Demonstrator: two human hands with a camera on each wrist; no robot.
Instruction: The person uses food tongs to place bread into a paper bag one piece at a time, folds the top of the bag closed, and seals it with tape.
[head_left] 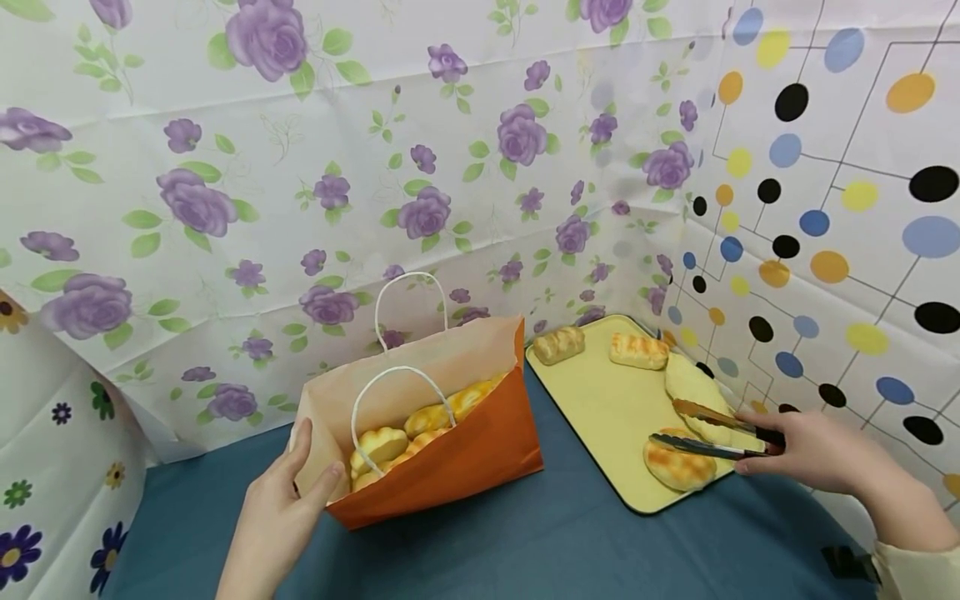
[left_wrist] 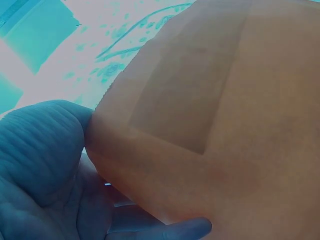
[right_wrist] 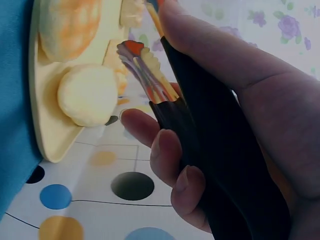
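My left hand (head_left: 273, 504) holds an orange paper bag (head_left: 465, 442) by its left side, thumb at the front corner and fingers along the side. In the left wrist view the paper bag (left_wrist: 265, 130) spreads past the hand (left_wrist: 45, 165). Several breads (head_left: 382, 446) lie inside, partly hidden by the front wall. My right hand (head_left: 813, 446) grips black-handled tongs (head_left: 731, 452), also seen as tongs (right_wrist: 200, 135) in the right wrist view. Their arms are spread, tips above a round golden bread (head_left: 678, 468); whether they touch it I cannot tell.
A yellow tray (head_left: 592, 417) right of the bag carries a long pale bread (head_left: 693, 383) and two small rolls, one a browned roll (head_left: 639, 351). White handles (head_left: 405, 371) rise from the bag. Patterned cloth walls (head_left: 480, 167) enclose the blue tabletop (head_left: 540, 542).
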